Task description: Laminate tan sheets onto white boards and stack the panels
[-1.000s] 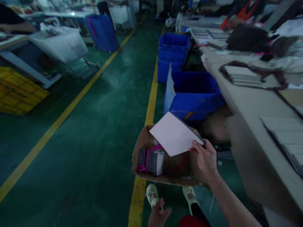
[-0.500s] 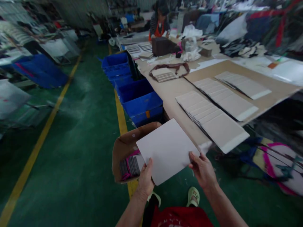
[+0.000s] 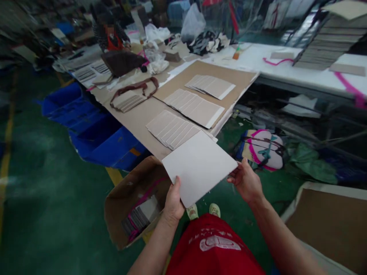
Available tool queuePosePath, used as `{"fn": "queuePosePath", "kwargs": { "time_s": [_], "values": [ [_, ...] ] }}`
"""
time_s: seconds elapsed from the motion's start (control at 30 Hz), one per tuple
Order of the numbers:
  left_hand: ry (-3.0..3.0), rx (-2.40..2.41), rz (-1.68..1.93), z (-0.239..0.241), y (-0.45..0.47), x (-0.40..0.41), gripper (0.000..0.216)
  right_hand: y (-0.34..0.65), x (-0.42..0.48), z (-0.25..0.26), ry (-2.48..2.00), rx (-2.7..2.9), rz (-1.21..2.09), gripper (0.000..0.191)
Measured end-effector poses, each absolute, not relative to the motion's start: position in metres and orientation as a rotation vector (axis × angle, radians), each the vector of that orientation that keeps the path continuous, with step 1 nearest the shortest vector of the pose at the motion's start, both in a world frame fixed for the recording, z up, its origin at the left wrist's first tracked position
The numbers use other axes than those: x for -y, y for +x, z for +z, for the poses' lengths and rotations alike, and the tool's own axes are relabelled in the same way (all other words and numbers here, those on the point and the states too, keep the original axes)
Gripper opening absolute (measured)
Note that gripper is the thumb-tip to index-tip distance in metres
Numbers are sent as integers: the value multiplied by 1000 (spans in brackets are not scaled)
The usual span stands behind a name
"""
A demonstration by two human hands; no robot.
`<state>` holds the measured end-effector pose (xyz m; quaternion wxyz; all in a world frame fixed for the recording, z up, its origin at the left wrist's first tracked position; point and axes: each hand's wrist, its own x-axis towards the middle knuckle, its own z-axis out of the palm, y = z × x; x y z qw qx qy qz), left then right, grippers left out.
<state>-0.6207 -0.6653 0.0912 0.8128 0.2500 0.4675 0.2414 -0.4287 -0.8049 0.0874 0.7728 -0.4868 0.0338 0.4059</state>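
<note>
A pale, flat rectangular board (image 3: pixel 199 168) is held out in front of me, tilted, with its smooth light face up. My left hand (image 3: pixel 174 200) is closed on its near left edge, thumb on top and the other fingers hidden beneath. At the right corner, my right hand (image 3: pixel 248 183) has its fingers curled around the edge. Just beyond the board, a fanned row of similar boards (image 3: pixel 169 130) lies on the table (image 3: pixel 134 121), partly covered by the held one. Two more fanned rows, a middle row (image 3: pixel 195 105) and a far row (image 3: pixel 210 84), lie behind it.
Below left is an open cardboard box (image 3: pixel 114 206) holding a stack of boards (image 3: pixel 140 215) with pink strips. Blue bins (image 3: pixel 106 143) line the table's left side. A strapped bundle (image 3: pixel 265 149) lies on the floor. A person (image 3: pixel 110 38) works at the far end; tall board stacks (image 3: pixel 329 40) stand right.
My view has swung to the right, bringing the white table and the tall stacks into sight. The board stays in both hands, now overlapping the nearest row in view.
</note>
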Motion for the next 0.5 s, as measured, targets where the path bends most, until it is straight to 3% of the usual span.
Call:
{"fn": "queuePosePath", "kwargs": {
  "time_s": [0.2,0.37,0.5],
  "values": [
    [872,-1014,334,89,-591,649,50,-418,826,88,-1194,-35,681,50],
    [1191,-856,264,72,-494,613,37,-405,825,51,-1515,52,629,83],
    [1283,-831,216,72,-406,619,62,-383,833,21,-1730,82,480,86]
  ]
}}
